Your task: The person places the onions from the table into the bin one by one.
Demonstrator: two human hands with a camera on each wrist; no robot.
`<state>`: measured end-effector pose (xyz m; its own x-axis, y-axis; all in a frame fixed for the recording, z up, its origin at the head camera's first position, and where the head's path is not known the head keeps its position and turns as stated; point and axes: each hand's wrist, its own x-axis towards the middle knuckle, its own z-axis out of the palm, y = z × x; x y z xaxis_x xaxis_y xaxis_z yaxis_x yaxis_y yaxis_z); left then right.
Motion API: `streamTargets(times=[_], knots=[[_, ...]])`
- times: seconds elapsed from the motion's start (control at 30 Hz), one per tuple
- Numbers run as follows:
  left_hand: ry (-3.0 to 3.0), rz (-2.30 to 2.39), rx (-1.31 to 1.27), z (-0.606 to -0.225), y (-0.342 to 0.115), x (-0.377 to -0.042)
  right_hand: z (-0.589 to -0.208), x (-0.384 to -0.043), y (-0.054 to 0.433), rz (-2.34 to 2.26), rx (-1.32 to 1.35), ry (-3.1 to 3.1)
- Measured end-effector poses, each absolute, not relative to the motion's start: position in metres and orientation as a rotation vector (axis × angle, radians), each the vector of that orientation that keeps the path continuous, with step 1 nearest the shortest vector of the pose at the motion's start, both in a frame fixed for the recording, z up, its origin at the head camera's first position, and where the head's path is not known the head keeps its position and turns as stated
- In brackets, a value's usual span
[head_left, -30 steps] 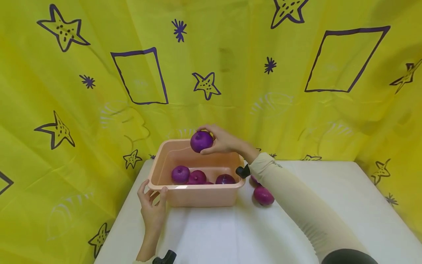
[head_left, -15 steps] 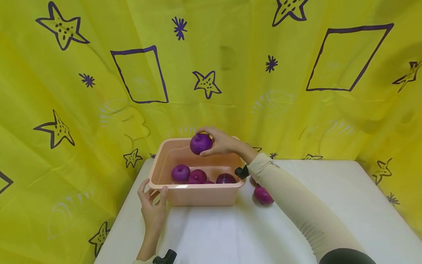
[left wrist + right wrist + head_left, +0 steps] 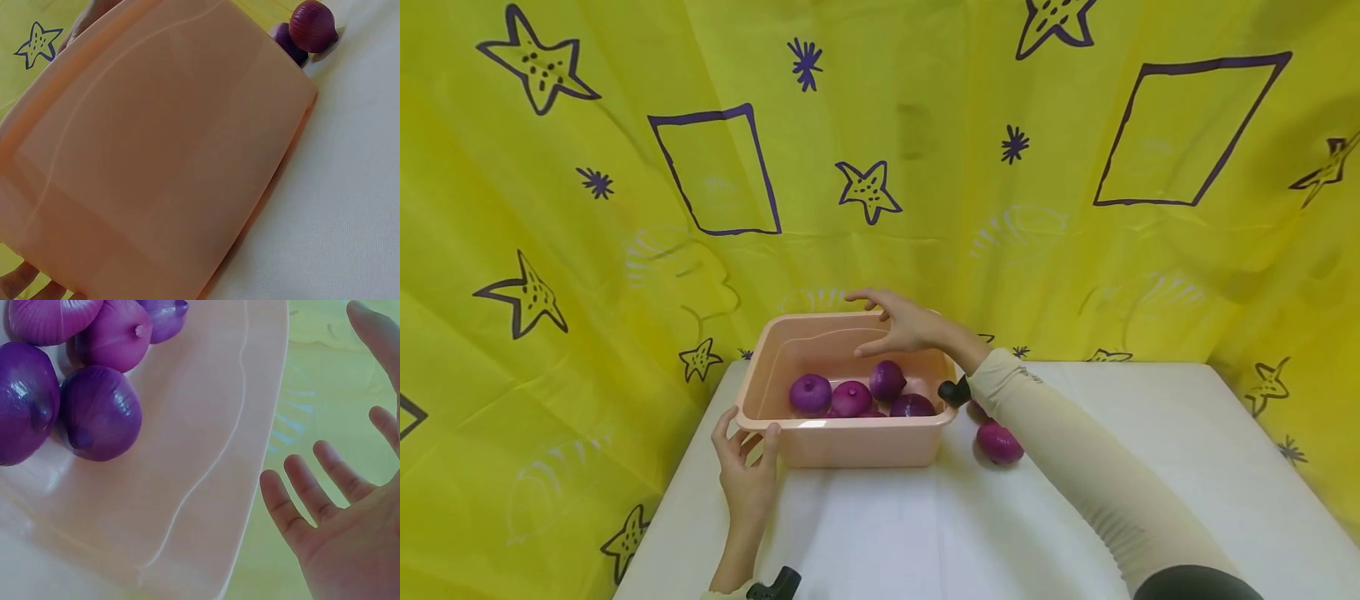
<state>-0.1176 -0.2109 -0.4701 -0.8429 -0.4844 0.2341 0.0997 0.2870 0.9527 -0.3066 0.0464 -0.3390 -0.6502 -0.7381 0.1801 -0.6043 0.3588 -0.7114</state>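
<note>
A peach plastic basin (image 3: pixel 857 450) stands on the table with several purple onions inside. One onion (image 3: pixel 887 381) lies toward the back right among them, and it shows dark and glossy in the right wrist view (image 3: pixel 100 412). Above the basin's back rim, my right hand (image 3: pixel 906 323) hangs with fingers spread and nothing in it; the palm shows in the right wrist view. My left hand (image 3: pixel 748 483) holds the front left corner of the basin, thumb on the front and fingers along the side under the rim.
Two more onions lie on the white table (image 3: pixel 865 533) just right of the basin: a reddish onion (image 3: pixel 998 442) and another onion (image 3: pixel 977 412) partly hidden by the right sleeve. A yellow curtain (image 3: pixel 925 258) with drawn stars hangs close behind the basin.
My right hand has let go of the onion it held over the basin, and that onion now lies inside with the others. The left hand has stayed at the corner.
</note>
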Motion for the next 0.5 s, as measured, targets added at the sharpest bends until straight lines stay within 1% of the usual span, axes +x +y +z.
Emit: streamTargets(times=[0.23, 0.5], knots=[[-2.066, -1.594, 0.315, -0.469, -0.210, -0.116, -0.331, -0.300, 0.057, -1.192, -1.121, 2.480], [-2.082, -1.576, 0.335, -0.472, -0.210, -0.118, -0.317, -0.287, 0.086, -1.337, -1.076, 2.540]])
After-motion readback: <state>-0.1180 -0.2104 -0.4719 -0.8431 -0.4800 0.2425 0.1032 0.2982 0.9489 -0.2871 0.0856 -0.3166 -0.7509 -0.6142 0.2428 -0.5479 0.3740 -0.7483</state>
